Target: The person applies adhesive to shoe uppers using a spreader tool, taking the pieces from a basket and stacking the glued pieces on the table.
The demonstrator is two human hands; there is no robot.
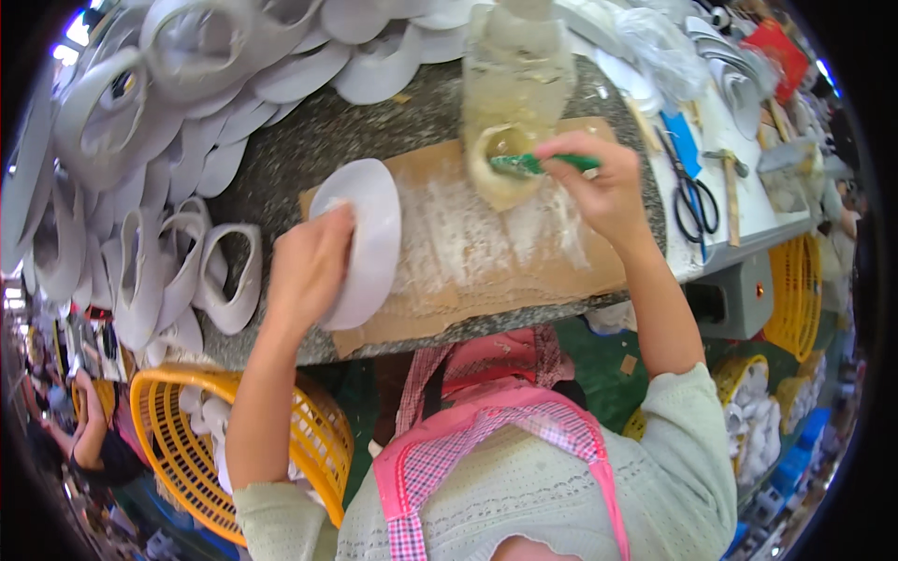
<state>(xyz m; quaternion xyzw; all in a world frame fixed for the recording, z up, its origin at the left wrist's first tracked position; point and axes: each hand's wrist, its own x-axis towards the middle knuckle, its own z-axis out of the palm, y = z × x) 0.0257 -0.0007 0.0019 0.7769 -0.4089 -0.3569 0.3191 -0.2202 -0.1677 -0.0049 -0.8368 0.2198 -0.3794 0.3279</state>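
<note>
My left hand (313, 266) grips a smooth white shoe sole (376, 245) by its near side, held tilted over the left end of a cardboard sheet (449, 290). The fingertips are partly hidden behind the sole's edge. In my right hand (599, 182) is a brush with a green handle (578, 163), pinched between thumb and fingers. The brush's tip reaches into the mouth of a cloudy, glue-smeared plastic container (505, 117), which lies with its opening toward me. White, dried smears cover the middle of the cardboard.
White soles (374, 70) and shoe uppers (229, 276) are piled along the left and far sides of the dark speckled table (290, 154). Black-handled scissors (697, 206) and a hammer (731, 192) lie at right. A yellow basket (192, 458) stands below, left of me.
</note>
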